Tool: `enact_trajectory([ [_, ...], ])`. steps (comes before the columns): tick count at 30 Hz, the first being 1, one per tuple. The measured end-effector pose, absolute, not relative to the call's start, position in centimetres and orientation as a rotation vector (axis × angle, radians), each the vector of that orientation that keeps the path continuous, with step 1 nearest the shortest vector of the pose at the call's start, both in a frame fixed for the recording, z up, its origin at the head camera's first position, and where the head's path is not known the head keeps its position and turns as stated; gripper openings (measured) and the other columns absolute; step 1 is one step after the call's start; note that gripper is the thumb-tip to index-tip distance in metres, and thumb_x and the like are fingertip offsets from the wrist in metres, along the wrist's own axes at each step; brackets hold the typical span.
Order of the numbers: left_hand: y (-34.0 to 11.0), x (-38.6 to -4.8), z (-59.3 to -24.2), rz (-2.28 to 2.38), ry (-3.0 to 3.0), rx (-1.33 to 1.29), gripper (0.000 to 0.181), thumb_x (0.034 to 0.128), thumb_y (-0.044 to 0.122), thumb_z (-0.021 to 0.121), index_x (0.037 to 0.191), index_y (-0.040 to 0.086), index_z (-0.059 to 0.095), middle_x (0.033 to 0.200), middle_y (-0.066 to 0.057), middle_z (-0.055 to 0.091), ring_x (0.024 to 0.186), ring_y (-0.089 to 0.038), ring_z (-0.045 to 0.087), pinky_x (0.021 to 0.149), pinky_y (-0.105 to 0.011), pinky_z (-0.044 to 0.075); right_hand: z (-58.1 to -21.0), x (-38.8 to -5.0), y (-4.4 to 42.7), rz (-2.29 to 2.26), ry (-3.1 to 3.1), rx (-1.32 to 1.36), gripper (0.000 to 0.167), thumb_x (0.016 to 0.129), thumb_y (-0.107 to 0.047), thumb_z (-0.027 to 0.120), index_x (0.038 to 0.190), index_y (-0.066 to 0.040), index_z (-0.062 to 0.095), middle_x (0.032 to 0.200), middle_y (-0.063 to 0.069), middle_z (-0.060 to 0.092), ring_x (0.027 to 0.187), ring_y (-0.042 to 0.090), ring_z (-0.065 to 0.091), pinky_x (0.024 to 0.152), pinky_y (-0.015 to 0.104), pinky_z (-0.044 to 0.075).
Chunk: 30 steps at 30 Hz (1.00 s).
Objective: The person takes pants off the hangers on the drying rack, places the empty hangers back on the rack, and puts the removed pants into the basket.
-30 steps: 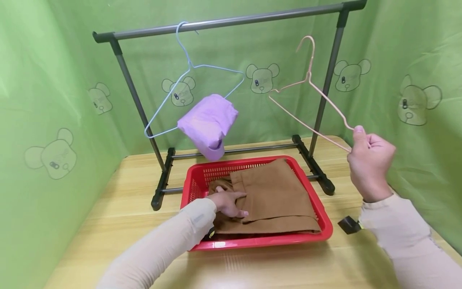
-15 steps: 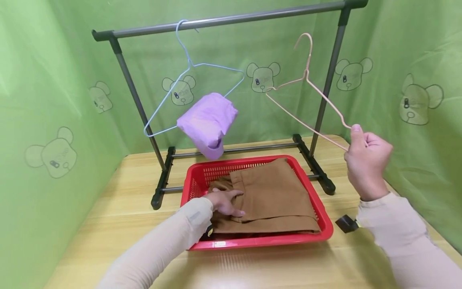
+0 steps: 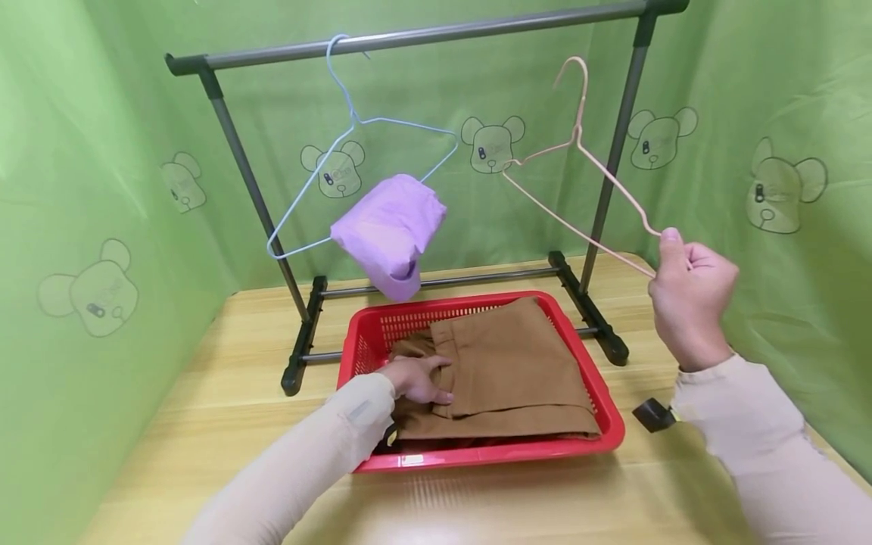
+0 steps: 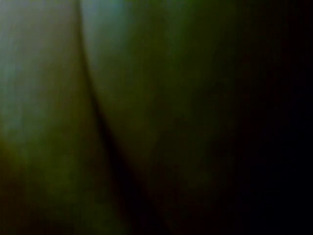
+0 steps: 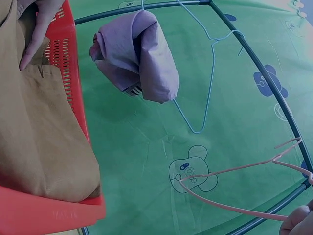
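- Apparently done: folded lilac fabric garment [image 3: 391,223] draped over lower bar of blue wire hanger [image 3: 353,116], hooked on grey metal rail [image 3: 477,30].
- Apparently outstanding: folded brown fabric garment [image 3: 514,363] inside red perforated plastic basket [image 3: 504,453]; bare pink wire hanger [image 3: 577,132] clear of rail.
- Grips pink hanger corner in right hand [image 3: 695,295], fingers curled closed.
- Touches brown garment's edge with left hand [image 3: 417,378], visible fingers parted; cannot tell whether pinching.
- Surface: pale wood-grain tabletop [image 3: 197,409].
- Room: green fabric enclosure [image 3: 68,166], bear-face print.
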<state>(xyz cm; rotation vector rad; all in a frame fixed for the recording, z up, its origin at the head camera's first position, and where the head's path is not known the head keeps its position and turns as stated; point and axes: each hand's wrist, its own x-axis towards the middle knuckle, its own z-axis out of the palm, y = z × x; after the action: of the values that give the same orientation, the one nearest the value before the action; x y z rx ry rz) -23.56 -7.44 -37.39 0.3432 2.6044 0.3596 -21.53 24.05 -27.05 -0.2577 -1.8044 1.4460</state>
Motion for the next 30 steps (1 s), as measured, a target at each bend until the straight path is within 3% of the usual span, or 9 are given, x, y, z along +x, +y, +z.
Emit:
enact_trajectory([
  [7,-7.8,-23.2,-36.9,0.453,2.644,0.325,0.064,0.0859,0.041,0.071,0.143,0.026,0.046,0.146,-0.009,0.045,0.135,-0.032,0.038,0.106,-0.045,0.035,-26.9,-21.6,23.9,1.484,-1.798,-0.239,0.049,0.098,-0.025,0.057,0.056,-0.001,0.046,0.042,-0.003,0.036,0.035,0.006,0.032,0.033,0.020,0.025],
  [13,-8.3,-23.0,-36.2,0.507,2.676,0.296,0.060,0.0859,0.038,0.072,0.139,0.023,0.050,0.145,-0.011,0.045,0.134,-0.033,0.038,0.102,-0.044,0.039,-27.0,-21.8,24.0,1.479,-1.800,-0.241,0.049,0.098,-0.023,0.057,0.056,-0.001,0.046,0.042,-0.003,0.036,0.035,0.006,0.032,0.033,0.020,0.025],
  [19,-8.5,-22.7,-35.3,0.605,2.696,0.252,0.056,0.0861,0.039,0.072,0.135,0.017,0.053,0.138,-0.012,0.051,0.122,-0.029,0.048,0.090,-0.042,0.048,-27.1,-21.8,24.0,1.465,-1.819,-0.251,0.049,0.098,-0.025,0.057,0.056,-0.002,0.046,0.042,-0.004,0.036,0.035,0.006,0.032,0.033,0.020,0.025],
  [30,-8.8,-22.0,-33.7,0.707,2.700,0.235,0.052,0.0854,0.039,0.073,0.128,0.014,0.056,0.120,-0.010,0.059,0.108,-0.025,0.053,0.090,-0.041,0.046,-27.2,-22.0,24.3,1.523,-1.779,-0.229,0.047,0.097,-0.024,0.059,0.057,-0.002,0.049,0.043,-0.002,0.040,0.035,0.006,0.036,0.033,0.020,0.027],
])
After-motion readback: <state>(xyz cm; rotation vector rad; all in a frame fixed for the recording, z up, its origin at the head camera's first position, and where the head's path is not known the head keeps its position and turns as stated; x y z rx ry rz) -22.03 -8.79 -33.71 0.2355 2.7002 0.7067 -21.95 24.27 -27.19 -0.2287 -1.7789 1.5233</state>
